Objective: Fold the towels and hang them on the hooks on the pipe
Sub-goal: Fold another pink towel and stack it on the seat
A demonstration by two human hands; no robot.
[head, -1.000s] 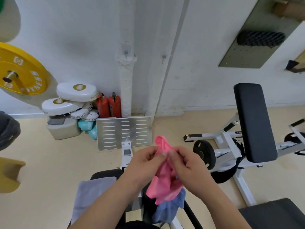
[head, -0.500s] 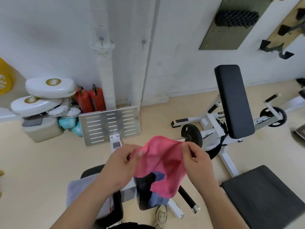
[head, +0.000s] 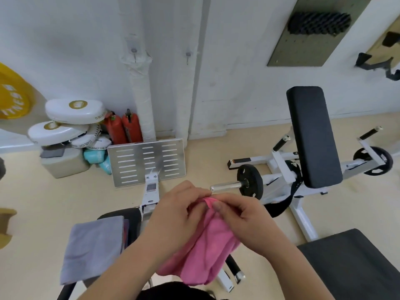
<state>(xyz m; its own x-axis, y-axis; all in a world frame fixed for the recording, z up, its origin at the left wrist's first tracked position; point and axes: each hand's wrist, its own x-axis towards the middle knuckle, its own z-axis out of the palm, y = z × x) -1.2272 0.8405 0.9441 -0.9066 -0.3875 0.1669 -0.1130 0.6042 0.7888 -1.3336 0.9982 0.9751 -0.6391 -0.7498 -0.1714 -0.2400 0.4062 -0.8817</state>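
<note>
A pink towel [head: 207,250] hangs doubled over in front of me, its top edge pinched between both hands. My left hand [head: 175,215] and my right hand [head: 244,219] meet at that edge, fingers closed on the cloth. A grey towel [head: 93,250] lies draped over a black seat pad at lower left. On the white wall stands a wrapped white pipe [head: 141,94] with a small hook [head: 134,50] near its top. A second hook [head: 187,55] sits on the wall to its right. Both hooks are bare.
A slotted metal footplate [head: 147,162] leans below the pipe, with two red extinguishers [head: 123,128] and white pads [head: 73,111] to its left. A white bench with a black backrest [head: 313,137] and weight plates stands at right. A black pad [head: 355,263] fills the lower right.
Half a second ago the pink towel was stretched open between my hands. They have come together, and the towel now hangs folded over below them.
</note>
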